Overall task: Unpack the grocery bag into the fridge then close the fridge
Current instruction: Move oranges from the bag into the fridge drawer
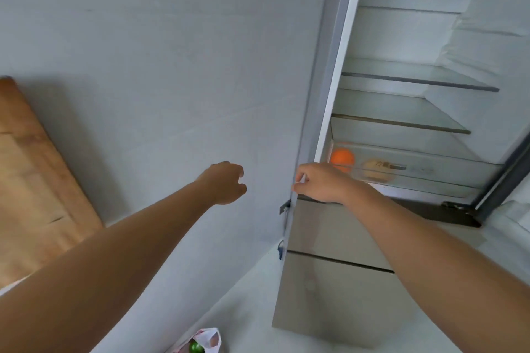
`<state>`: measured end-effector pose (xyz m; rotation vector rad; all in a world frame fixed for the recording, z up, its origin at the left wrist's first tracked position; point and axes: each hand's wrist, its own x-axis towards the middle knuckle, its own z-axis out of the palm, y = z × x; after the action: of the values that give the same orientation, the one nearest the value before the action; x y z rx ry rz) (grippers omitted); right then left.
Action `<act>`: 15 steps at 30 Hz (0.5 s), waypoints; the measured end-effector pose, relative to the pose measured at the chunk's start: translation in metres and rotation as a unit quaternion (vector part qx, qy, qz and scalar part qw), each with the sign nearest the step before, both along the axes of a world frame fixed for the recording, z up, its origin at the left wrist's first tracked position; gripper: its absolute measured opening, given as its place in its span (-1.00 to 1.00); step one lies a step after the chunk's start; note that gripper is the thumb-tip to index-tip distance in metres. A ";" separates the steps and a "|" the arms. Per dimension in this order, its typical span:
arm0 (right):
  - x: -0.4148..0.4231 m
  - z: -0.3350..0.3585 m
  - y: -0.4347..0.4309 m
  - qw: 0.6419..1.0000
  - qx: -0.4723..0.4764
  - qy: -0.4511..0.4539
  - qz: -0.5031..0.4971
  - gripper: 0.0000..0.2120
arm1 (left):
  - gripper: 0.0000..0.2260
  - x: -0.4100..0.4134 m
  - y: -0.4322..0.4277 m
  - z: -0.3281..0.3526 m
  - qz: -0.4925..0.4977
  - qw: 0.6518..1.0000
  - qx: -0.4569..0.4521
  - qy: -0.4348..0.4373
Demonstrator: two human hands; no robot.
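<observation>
Forearms (100, 266) outstretched, my left hand (226, 182) hangs loosely curled and empty, nearer the grocery bag (208, 338) low behind it, while my right hand (321, 183) pinches the open fridge (322, 100) by its upright left edge.

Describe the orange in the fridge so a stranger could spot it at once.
Inside the open fridge, below the glass shelves, is a clear drawer. The orange sits at its left end, above the right hand. It is vivid orange; its neighbour is pale tan.

The fridge (338, 232) has glossy drawer fronts and clear glass shelves (401, 123), beside a matt wall (157, 51) and wooden board (31, 169).
</observation>
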<state>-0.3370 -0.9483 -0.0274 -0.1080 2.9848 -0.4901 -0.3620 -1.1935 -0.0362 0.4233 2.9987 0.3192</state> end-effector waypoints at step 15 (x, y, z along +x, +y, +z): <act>-0.058 -0.177 -0.148 0.967 0.017 -0.181 0.180 -0.78 | -0.61 0.028 -0.130 -0.168 0.193 0.969 0.000 -0.155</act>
<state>-0.3948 -1.0962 -0.2045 -0.4913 2.5351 -0.3677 -0.3340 -1.3238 -0.2044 -0.2009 2.7500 0.3733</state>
